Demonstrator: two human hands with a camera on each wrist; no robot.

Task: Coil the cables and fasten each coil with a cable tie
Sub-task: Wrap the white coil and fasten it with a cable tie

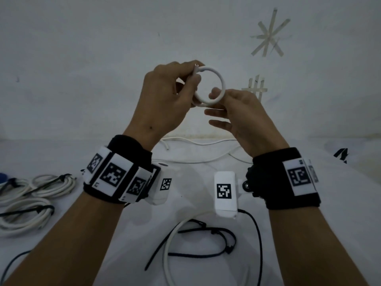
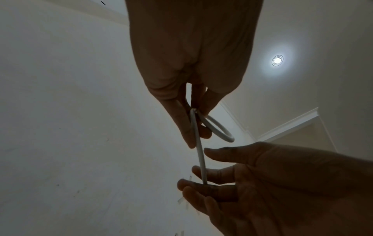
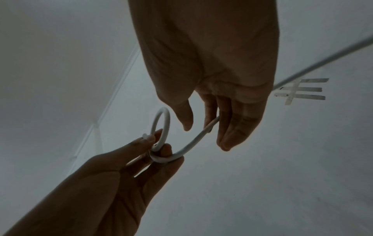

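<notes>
White-covered table (image 1: 195, 176), white wall behind with tape marks (image 1: 270, 34). Finished coils (image 1: 37, 195) sit at the table's left, three by my count, each bound with a black tie. Loose black cable ties (image 1: 206, 240) lie near the front edge, between the forearms.

Step in hand: coiling a further white cable (image 1: 214, 85), first loop only. It is held up in the air in front of the wall; its slack looks to trail down to the table. Left hand (image 1: 165, 96) pinches the cable end against the loop at the top, fingers clamped on it. Right hand (image 1: 239, 112) takes the cable between thumb and forefinger at the loop's lower right, other fingers spread loose.

Next move, my call: right hand feeds more slack round into a second turn, left pinch keeps the loops stacked. Tie comes later.

Writing: none readable. Wristbands (image 1: 115, 174) carry black-and-white square fiducial codes only; no brand visible.
</notes>
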